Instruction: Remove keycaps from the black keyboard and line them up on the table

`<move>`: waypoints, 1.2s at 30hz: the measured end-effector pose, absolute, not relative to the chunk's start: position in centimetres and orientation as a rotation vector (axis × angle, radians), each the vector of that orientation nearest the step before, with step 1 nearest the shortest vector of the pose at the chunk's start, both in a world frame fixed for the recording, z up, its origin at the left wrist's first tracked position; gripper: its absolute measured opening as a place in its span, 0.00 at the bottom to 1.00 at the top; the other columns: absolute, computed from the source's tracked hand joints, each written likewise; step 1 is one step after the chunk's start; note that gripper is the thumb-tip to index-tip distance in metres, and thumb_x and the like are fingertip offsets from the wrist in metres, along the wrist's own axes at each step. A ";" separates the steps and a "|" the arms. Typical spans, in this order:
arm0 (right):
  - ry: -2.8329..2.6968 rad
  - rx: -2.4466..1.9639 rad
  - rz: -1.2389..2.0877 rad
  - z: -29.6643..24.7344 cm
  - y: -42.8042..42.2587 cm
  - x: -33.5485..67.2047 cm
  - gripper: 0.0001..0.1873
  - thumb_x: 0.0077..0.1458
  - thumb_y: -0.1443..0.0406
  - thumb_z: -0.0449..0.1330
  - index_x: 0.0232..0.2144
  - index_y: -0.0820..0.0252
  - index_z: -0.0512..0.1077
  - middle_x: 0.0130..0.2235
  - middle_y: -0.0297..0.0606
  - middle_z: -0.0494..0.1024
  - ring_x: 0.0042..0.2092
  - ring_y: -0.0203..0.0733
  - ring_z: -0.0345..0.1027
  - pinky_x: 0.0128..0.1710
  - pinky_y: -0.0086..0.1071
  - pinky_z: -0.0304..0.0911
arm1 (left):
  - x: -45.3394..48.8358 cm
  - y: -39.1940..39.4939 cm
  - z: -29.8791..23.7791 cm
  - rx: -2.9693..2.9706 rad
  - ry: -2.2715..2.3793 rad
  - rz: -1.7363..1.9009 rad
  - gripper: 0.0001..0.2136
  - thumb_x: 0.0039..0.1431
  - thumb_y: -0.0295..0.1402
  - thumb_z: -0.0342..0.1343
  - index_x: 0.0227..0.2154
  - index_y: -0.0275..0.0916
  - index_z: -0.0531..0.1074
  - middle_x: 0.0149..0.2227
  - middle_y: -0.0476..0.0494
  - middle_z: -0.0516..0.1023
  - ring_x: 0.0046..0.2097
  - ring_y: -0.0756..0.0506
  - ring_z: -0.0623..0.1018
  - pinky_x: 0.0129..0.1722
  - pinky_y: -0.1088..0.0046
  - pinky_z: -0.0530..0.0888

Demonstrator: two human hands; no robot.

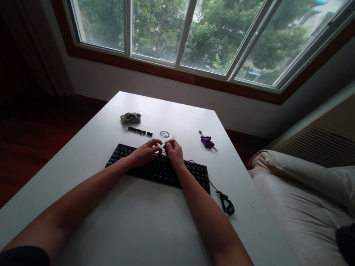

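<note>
A black keyboard point(197, 175) lies across the middle of the white table point(132, 235). Both my hands meet over its far edge. My left hand point(144, 152) rests on the keys with its fingers stretched toward the right hand. My right hand point(174, 151) is closed in a pinch round a thin wire tool point(172, 138) whose tips stick up past the fingers. A short row of loose black keycaps point(139, 131) lies just beyond the keyboard.
A grey crumpled cloth point(130, 118) sits at the far left, a small round disc point(164, 134) beside the keycaps, a purple tool point(208, 142) at the far right. The keyboard's coiled cable point(227, 202) trails right. A bed with pale bedding point(314, 212) stands at the table's right.
</note>
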State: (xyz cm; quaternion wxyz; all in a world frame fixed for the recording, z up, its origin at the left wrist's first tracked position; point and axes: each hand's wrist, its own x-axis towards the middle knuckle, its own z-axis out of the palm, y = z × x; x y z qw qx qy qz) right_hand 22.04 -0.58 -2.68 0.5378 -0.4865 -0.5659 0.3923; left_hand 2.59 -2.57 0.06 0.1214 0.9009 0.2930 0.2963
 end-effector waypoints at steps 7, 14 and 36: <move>-1.328 -1.120 0.945 -2.6 -0.6 22.0 0.18 0.54 0.49 0.58 0.33 0.58 0.67 0.28 0.31 0.71 0.26 0.35 0.66 0.25 0.29 0.65 | 3.0 -2.5 -0.2 2.686 0.877 0.841 0.10 0.63 0.28 0.52 0.45 0.43 0.70 0.52 0.41 0.69 0.53 0.41 0.70 0.56 0.59 0.70; -1.278 -1.076 1.018 -2.6 -0.6 22.0 0.18 0.52 0.49 0.59 0.32 0.57 0.67 0.27 0.30 0.71 0.25 0.34 0.65 0.25 0.28 0.64 | 2.9 -2.6 -0.1 2.595 0.928 0.861 0.10 0.62 0.26 0.51 0.44 0.44 0.70 0.45 0.43 0.71 0.45 0.44 0.74 0.46 0.66 0.73; -1.263 -1.095 0.895 -2.8 -0.8 21.8 0.17 0.54 0.50 0.58 0.33 0.58 0.68 0.28 0.34 0.75 0.27 0.38 0.69 0.26 0.30 0.66 | 2.7 -2.1 -0.4 2.447 1.167 1.073 0.09 0.63 0.31 0.54 0.45 0.43 0.73 0.41 0.45 0.77 0.39 0.47 0.76 0.42 0.68 0.72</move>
